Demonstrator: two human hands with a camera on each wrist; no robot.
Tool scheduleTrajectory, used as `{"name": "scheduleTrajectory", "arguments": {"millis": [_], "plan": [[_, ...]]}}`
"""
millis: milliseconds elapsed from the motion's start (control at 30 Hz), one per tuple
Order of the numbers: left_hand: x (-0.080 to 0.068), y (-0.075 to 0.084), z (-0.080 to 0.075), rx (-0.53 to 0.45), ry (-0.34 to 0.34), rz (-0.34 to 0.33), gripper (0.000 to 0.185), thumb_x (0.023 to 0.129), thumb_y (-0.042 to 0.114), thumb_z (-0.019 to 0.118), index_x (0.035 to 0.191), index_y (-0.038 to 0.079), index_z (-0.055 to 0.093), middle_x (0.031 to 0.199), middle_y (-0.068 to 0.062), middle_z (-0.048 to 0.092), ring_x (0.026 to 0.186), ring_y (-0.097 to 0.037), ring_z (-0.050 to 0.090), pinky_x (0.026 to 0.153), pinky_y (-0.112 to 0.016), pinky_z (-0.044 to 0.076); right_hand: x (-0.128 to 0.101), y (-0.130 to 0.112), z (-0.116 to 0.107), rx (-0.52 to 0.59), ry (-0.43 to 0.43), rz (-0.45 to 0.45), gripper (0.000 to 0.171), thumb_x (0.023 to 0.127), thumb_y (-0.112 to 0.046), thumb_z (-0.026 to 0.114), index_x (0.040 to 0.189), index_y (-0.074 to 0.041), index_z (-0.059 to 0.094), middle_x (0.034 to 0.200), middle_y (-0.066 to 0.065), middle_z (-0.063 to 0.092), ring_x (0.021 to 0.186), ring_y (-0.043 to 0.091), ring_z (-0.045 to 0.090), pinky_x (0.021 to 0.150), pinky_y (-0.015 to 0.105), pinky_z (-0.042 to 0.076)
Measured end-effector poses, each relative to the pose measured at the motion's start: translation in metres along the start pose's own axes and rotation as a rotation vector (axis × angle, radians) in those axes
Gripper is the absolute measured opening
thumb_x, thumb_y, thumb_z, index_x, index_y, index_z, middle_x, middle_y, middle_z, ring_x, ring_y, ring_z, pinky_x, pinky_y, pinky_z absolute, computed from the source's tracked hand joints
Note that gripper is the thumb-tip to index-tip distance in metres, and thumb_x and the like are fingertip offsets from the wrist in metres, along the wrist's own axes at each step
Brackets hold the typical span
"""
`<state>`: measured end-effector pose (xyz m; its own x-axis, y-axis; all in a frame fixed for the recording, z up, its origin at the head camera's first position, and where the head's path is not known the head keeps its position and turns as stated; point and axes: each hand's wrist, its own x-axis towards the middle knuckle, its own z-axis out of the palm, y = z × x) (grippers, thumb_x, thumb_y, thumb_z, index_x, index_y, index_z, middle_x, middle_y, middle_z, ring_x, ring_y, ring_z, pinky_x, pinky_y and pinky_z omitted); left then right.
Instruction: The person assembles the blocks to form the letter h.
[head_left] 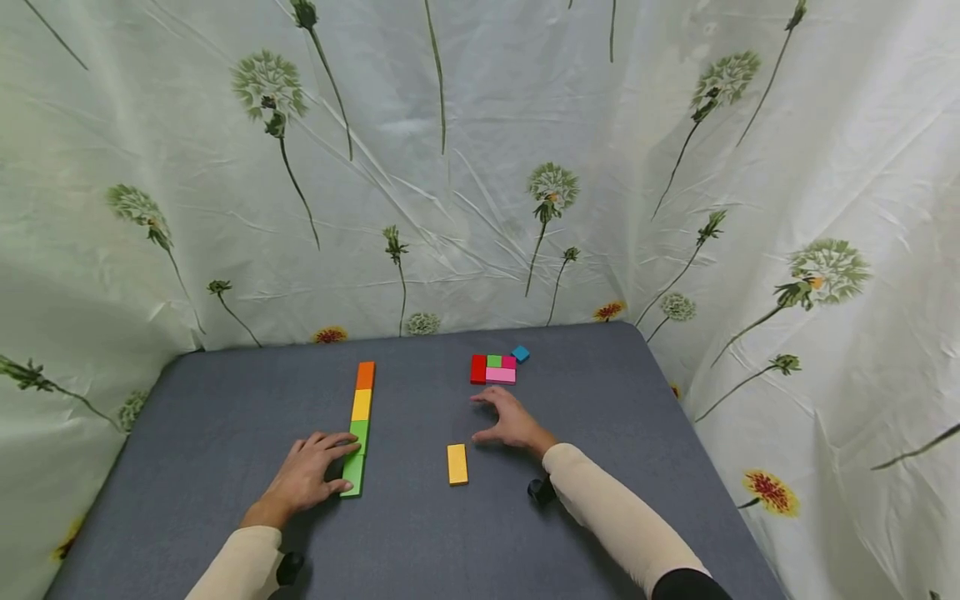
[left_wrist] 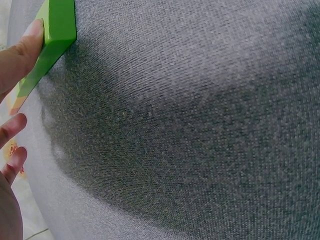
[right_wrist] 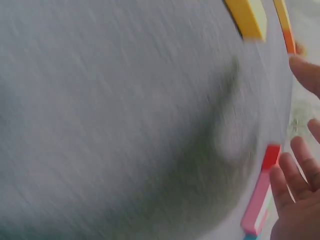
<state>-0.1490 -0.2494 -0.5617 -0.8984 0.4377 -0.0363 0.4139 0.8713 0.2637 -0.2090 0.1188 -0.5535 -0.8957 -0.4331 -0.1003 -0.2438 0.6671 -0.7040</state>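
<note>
Four-sided flat blocks form a line on the left of the table in the head view: an orange block (head_left: 365, 375) at the far end, a yellow block (head_left: 362, 406), a green block (head_left: 360, 429) and a nearer green block (head_left: 353, 477). My left hand (head_left: 300, 475) rests at this line, its thumb (left_wrist: 30, 42) touching the nearest green block and its fingers relaxed. Spread and holding nothing, my right hand (head_left: 513, 422) hovers over the table. Just left of it lies a loose amber-yellow block (head_left: 457, 465).
Beyond the right hand, a red block (head_left: 478, 369), small green block (head_left: 494, 361), magenta block (head_left: 508, 362) and pink block (head_left: 500, 376) sit together. A blue block (head_left: 521, 354) lies turned at their corner. A flowered cloth (head_left: 480, 208) hangs behind the grey table (head_left: 405, 542).
</note>
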Motion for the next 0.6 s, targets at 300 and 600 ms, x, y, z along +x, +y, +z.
{"name": "scheduleTrajectory", "arguments": {"millis": [300,600], "plan": [[0.0,0.0,-0.001,0.006,0.005,0.011,0.061,0.07,0.033,0.084,0.124,0.012,0.066,0.129,-0.008,0.058,0.111,-0.03,0.052,0.083,-0.049,0.039,0.021,0.021,-0.018,-0.263,0.197,0.012,0.049,0.084,-0.016,0.076,0.127,-0.001,0.059,0.131,0.014,0.05,0.125,0.031,0.044,0.105,0.047,0.035],[-0.001,0.002,-0.003,0.012,0.011,0.02,0.061,0.069,0.033,0.085,0.124,0.012,0.066,0.128,-0.008,0.058,0.11,-0.03,0.052,0.084,-0.051,0.039,0.029,0.033,-0.016,-0.446,0.114,0.074,0.058,0.085,-0.022,0.074,0.135,-0.002,0.053,0.138,0.012,0.047,0.129,0.03,0.041,0.107,0.046,0.033]]}}
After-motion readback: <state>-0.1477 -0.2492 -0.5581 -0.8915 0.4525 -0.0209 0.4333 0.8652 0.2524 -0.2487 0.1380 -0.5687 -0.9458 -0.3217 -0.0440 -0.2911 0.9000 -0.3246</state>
